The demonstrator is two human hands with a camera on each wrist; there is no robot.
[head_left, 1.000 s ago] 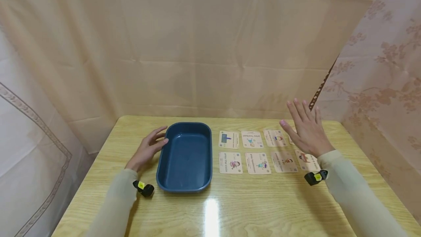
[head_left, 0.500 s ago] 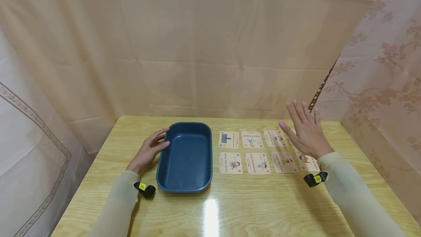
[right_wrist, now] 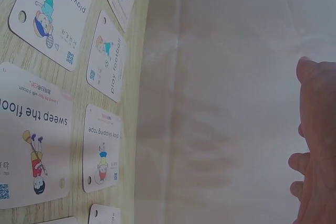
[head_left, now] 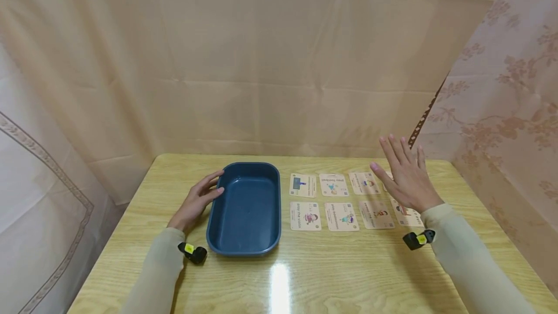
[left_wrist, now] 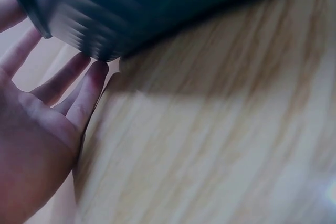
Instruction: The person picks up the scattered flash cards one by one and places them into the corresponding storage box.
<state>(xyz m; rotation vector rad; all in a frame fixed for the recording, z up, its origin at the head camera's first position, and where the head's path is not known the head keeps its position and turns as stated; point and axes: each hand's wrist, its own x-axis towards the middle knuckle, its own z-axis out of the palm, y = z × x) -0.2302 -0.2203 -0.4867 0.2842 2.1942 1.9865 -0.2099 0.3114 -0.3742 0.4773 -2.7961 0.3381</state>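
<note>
One person's left hand [head_left: 198, 202] touches the left side of a blue tub [head_left: 246, 217], near its far corner, with loose, spread fingers and no grip on it. Well over to the right, the right hand [head_left: 407, 180] is stretched wide with nothing in it, up above the back right part of the table [head_left: 331, 275].

On the table, the tub sits left of the middle, close to the back edge. Just right of it, cards lie flat in two rows. Nearest the back edge are the blue board card [head_left: 302, 185], the football card [head_left: 334, 185], the skipping rope card [head_left: 364, 183] and a mostly hidden card [right_wrist: 106, 214]. Nearer the front edge are the violin card [head_left: 305, 216], the badminton card [head_left: 343, 217], the sweeping card [head_left: 377, 215] and a half-covered card [head_left: 407, 214].
</note>
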